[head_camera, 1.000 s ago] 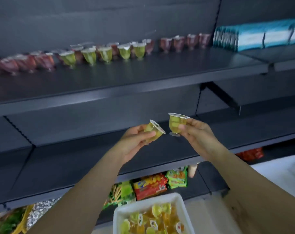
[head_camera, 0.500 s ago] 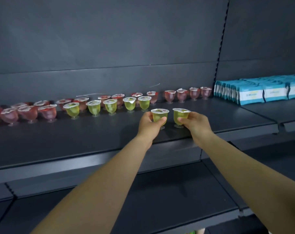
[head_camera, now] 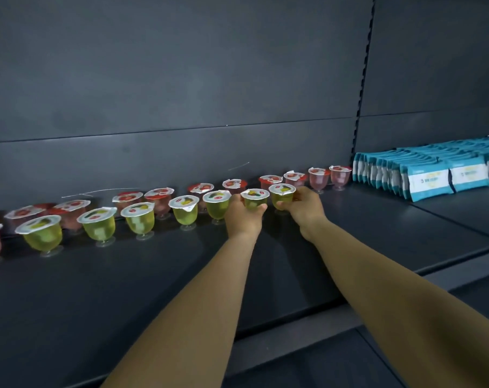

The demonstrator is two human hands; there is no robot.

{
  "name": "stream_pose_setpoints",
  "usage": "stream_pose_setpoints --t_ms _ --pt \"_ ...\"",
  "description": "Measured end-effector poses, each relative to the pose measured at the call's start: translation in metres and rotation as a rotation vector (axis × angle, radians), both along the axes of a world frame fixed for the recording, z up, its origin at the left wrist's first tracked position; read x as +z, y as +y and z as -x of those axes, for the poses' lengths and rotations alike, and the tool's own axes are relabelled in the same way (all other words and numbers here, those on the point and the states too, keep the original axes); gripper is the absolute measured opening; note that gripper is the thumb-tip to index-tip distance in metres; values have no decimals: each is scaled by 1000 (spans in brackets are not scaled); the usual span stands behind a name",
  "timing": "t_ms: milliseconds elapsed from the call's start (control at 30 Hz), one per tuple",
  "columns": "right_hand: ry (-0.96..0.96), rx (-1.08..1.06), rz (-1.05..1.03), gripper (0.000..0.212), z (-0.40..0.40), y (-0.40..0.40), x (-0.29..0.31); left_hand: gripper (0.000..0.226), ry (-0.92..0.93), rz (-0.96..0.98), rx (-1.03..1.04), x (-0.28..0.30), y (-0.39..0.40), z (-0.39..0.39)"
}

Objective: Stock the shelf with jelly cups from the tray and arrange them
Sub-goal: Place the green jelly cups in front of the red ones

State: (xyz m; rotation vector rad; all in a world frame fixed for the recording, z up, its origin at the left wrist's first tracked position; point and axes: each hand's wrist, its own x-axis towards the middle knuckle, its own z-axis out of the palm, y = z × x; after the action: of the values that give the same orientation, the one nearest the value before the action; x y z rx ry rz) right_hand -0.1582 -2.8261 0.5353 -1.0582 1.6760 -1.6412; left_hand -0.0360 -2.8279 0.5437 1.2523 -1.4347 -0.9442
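On the dark shelf [head_camera: 377, 231], my left hand [head_camera: 241, 217] grips a green jelly cup [head_camera: 255, 198] and my right hand [head_camera: 303, 205] grips another green jelly cup [head_camera: 282, 194]. Both cups stand upright at the right end of a front row of green cups [head_camera: 142, 219], close beside each other. Behind them runs a back row of red jelly cups [head_camera: 319, 177] along the shelf's rear wall. The cups' bases are hidden behind my fingers. The tray is out of view.
Teal and white packets [head_camera: 428, 177] stand packed together on the neighbouring shelf section at the right. A perforated upright [head_camera: 363, 79] divides the two sections. A lower shelf [head_camera: 321, 368] shows under my arms.
Both hands rose from above the tray to the upper shelf and pushed their green cups back, into line with the front row of green cups. The view moved closer.
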Motion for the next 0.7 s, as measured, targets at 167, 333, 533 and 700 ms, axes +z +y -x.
stream_pose_setpoints --t_ms 167,333,533,700 --pt "28 -4 -22 34 4 -11 2 42 -42 26 13 -4 -16 8" --pt "15 -12 -43 36 4 -11 2 44 -60 25 30 -6 -20 10" --pt "38 -21 -51 33 1 8 5 49 -114 -3 24 -4 -8 3" --pt "245 15 -62 45 -2 58 8 37 -276 105 -67 4 32 -17"
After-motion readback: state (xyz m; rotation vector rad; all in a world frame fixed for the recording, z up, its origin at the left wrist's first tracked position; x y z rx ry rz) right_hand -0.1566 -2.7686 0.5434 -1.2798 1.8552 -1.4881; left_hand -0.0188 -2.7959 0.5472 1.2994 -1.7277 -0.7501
